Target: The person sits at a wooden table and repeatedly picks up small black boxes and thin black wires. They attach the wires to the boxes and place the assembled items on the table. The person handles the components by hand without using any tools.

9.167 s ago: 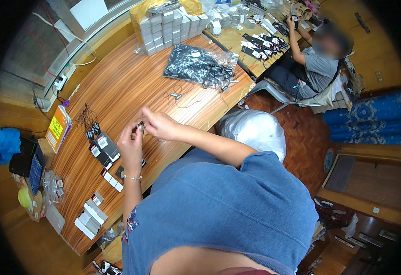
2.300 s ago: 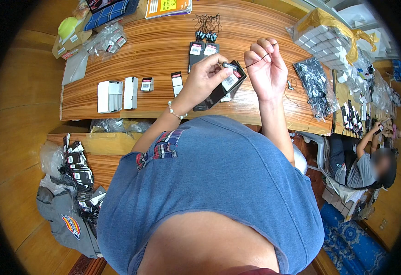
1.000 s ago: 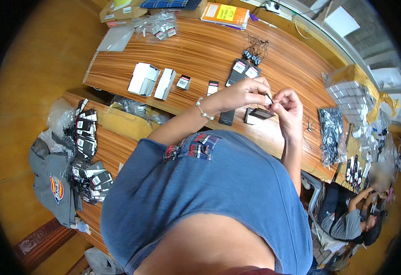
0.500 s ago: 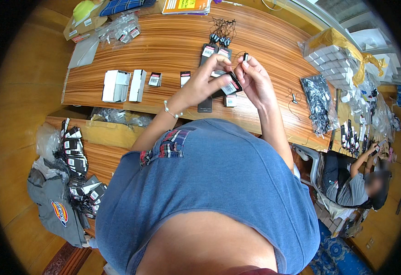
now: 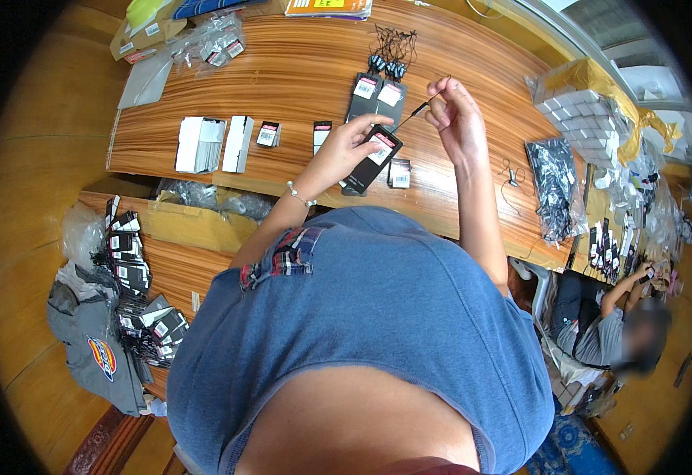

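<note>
A black hang tag (image 5: 367, 168) with a white barcode sticker is pinched in my left hand (image 5: 336, 153), tilted over the table. From its top corner a thin black cord with a black toggle (image 5: 420, 108) runs up to the right. My right hand (image 5: 461, 123) grips the cord's far end between thumb and fingertips, drawing it taut. Just beyond lie finished-looking hang tags (image 5: 366, 89), with their cords and toggles (image 5: 387, 67) bunched above them. Beside the held tag is a small stack of barcode labels (image 5: 399, 173); another label stack (image 5: 322, 134) sits by my left hand.
Left on the table are white card stacks (image 5: 200, 145) and more labels (image 5: 268, 133). At the right lie a loose cord (image 5: 512, 178), a bag of black cords (image 5: 556, 190) and white boxes (image 5: 572, 111). Tags (image 5: 131, 261) pile at lower left. Another person (image 5: 603, 332) sits at right.
My right hand has moved up and away from the tag, stretching the cord out. My left hand has turned the tag more upright and drawn it slightly nearer and left.
</note>
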`<action>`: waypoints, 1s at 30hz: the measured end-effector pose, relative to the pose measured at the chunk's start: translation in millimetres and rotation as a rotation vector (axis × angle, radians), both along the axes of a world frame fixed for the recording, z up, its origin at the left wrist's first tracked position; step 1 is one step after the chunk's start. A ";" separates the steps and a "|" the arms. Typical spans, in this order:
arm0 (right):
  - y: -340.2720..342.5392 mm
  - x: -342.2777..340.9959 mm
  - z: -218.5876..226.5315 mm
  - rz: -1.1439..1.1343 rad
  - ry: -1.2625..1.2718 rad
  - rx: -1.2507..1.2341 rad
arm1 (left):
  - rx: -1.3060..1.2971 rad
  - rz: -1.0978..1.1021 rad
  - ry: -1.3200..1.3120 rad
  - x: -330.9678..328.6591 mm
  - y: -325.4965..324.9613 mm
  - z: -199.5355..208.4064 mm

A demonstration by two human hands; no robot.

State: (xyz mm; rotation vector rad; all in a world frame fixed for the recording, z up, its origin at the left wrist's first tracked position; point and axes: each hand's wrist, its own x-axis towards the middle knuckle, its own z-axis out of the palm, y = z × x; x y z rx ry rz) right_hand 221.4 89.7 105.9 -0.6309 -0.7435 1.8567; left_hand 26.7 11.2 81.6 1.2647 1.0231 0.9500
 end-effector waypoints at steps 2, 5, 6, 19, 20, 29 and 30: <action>18.3 2.3 -2.0 -0.045 0.014 -0.013 | -0.029 0.021 0.008 -5.7 9.0 -12.5; 57.5 3.5 -6.9 -0.087 0.022 0.023 | -0.054 0.129 0.041 -17.1 34.7 -31.9; 71.5 0.4 -7.5 -0.095 0.005 0.029 | -0.066 0.165 0.001 -22.1 45.3 -39.1; 168.4 -29.0 -41.8 -0.146 -0.191 -0.045 | 0.191 0.349 0.594 -20.0 124.2 -79.3; 170.2 -29.8 -44.1 -0.143 -0.202 -0.055 | 0.232 0.370 0.655 -19.0 123.1 -77.8; 184.7 -44.5 -66.5 -0.081 -0.299 -0.070 | 0.281 0.401 0.737 -10.5 87.1 -85.6; 187.2 -45.3 -69.6 -0.078 -0.305 -0.071 | 0.245 0.384 0.707 -8.5 80.6 -84.0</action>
